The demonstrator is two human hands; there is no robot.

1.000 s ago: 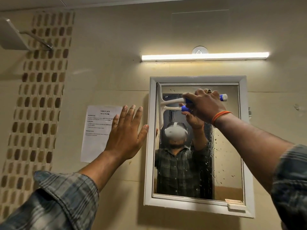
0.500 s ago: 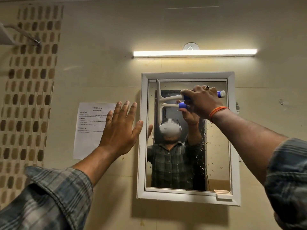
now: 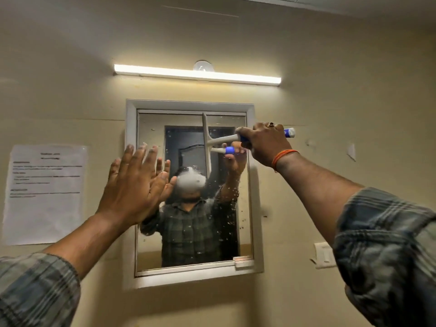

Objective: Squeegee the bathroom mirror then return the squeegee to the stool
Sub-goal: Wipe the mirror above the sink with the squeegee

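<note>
A white-framed bathroom mirror hangs on the beige wall, its glass speckled with water drops, most thickly on the right half. My right hand grips the blue-and-white handle of a white squeegee. Its blade stands vertical against the upper middle of the glass. My left hand is raised with fingers spread, palm toward the mirror's left side, overlapping the frame's left edge. I cannot tell whether it touches the glass. The stool is out of view.
A lit tube light is mounted above the mirror. A printed paper sheet is taped to the wall at left. A wall switch sits right of the mirror's lower corner. My reflection fills the mirror's centre.
The squeegee blade has slid rightward across the top of the glass from the left edge to the middle. My left hand has moved from the wall over the mirror's left side. The view shifted.
</note>
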